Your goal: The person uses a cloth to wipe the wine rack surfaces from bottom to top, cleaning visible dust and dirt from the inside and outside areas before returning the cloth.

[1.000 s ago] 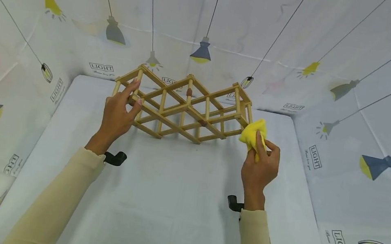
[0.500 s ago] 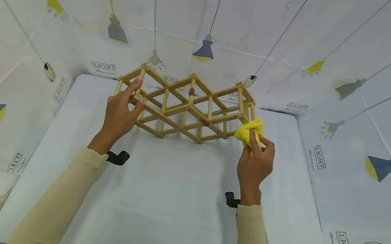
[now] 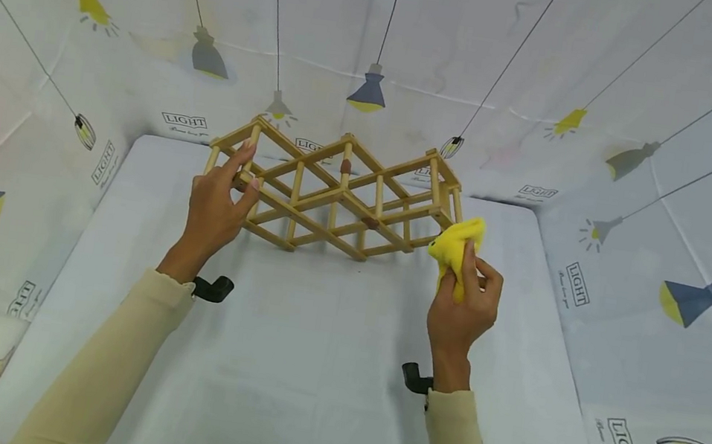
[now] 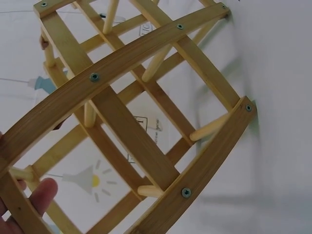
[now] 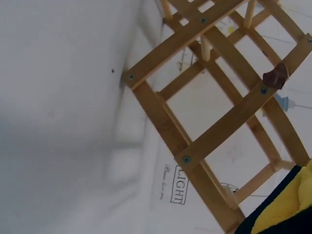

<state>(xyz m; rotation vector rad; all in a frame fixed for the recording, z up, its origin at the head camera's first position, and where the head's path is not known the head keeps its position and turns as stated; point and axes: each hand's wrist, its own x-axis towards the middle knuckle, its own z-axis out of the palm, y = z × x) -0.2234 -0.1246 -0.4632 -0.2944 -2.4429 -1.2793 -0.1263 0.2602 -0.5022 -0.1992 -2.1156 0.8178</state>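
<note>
A wooden lattice rack, made of crossed slats and round dowels, stands on the white table. My left hand holds its left end, thumb on the near side and fingers reaching up along a dowel. In the left wrist view, fingertips show behind a slat at the lower left. My right hand pinches a bunched yellow cloth at the rack's lower right end. In the right wrist view, the cloth has a dark edge and sits at the lower right corner; the right fingers are out of sight there.
The white-covered table spreads out in front of the rack. Behind and at both sides hangs a pale backdrop printed with lamps. A brown patch sticks to one slat. Black wrist mounts are on both wrists.
My right hand and the cloth have moved slightly left, then a little down, along the rack's right end. The left hand keeps its hold and the rack stays in place.
</note>
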